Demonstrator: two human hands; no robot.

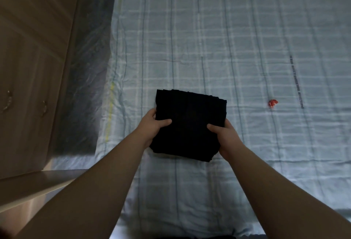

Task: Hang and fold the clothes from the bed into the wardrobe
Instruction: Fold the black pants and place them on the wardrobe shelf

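A black garment (190, 117), folded into a thick square, is in the middle of the view over the bed (237, 49), which has a pale blue checked cover. My left hand (152, 126) grips the garment's left edge, thumb on top and fingers underneath. My right hand (223, 134) grips its right edge the same way. I cannot tell whether the garment rests on the cover or is lifted just off it. The wooden wardrobe (32, 58) stands at the left with its doors closed.
A small red scrap (272, 103) lies on the cover to the right of the garment. A dark printed strip (296, 83) runs along the cover beyond it. A pale wooden ledge (47, 183) juts out at the lower left beside the bed.
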